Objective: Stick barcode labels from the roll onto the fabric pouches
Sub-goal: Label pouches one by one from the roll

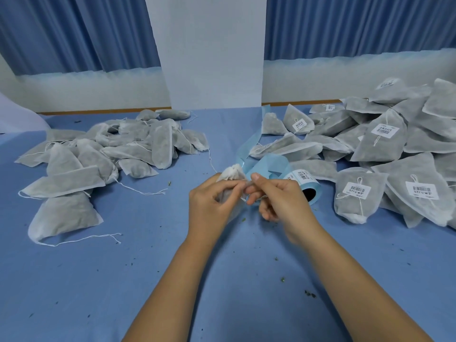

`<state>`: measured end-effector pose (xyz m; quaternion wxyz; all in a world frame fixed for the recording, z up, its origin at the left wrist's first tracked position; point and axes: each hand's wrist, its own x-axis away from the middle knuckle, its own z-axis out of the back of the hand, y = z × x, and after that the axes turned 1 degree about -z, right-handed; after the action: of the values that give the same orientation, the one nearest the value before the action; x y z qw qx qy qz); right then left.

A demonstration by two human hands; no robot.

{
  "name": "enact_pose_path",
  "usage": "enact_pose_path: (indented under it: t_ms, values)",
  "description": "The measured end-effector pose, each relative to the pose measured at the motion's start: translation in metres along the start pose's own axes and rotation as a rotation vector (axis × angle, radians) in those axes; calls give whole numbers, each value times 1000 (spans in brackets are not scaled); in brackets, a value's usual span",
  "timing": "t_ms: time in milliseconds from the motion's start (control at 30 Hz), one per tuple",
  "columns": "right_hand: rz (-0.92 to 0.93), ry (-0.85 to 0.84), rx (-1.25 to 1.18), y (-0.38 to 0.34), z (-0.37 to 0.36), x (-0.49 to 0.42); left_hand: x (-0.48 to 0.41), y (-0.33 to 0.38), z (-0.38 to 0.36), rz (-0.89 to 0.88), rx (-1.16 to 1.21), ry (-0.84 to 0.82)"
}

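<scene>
Blue cloth [148, 267] covers the table, with blue curtains [74, 33] and a white pillar [209, 50] behind it. Near the middle lies the roll [304, 185], on its side, its dark core opening facing the person and a barcode label uppermost. Its pale blue backing strip [249, 144] trails away from the roll toward the far edge.

Just left of the roll, both hands meet around one pouch [232, 175]. The pouch's long axis runs from far to near: its gathered white top points up and away from the person, and its grey body runs back under the left palm. The left hand [209, 206] has its fingers curled round the body, with the thumb and forefinger closed near the neck. The right hand [278, 201], partly in front of the roll, pinches thumb against forefinger at the pouch's right edge. A sliver of printed label [261, 198] shows there in its grip, and its other fingers are curled underneath.

Well left of the roll lies a heap of plain pouches [111, 149] with loose strings. Right of the roll and beyond it lies a larger heap of labelled pouches [382, 149], most with their barcodes facing up.
</scene>
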<state>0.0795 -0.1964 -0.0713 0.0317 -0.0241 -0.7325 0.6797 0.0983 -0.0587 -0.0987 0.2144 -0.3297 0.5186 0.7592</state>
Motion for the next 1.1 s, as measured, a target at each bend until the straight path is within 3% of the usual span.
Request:
enact_pose_path:
  t_ms: [133,333,467,600,767,900,1100]
  values:
    - [-57,-1,-51,-3,4,1,0,-2,-1,-44,11,-80]
    - [-68,104,54,-7,14,-3,-5,1,5,226,168,-63]
    - [127,187,120,-8,21,-8,-10,-2,8,347,225,32]
    - [371,30,167,-7,16,-3,-10,-2,7,394,274,43]
    - [438,-260,114,-9,13,6,-11,-8,5,464,276,43]
    - [421,-285,100,-9,12,7,-11,-9,8,468,335,-9]
    - [380,-295,96,-6,16,1,-10,-4,9,398,367,-226]
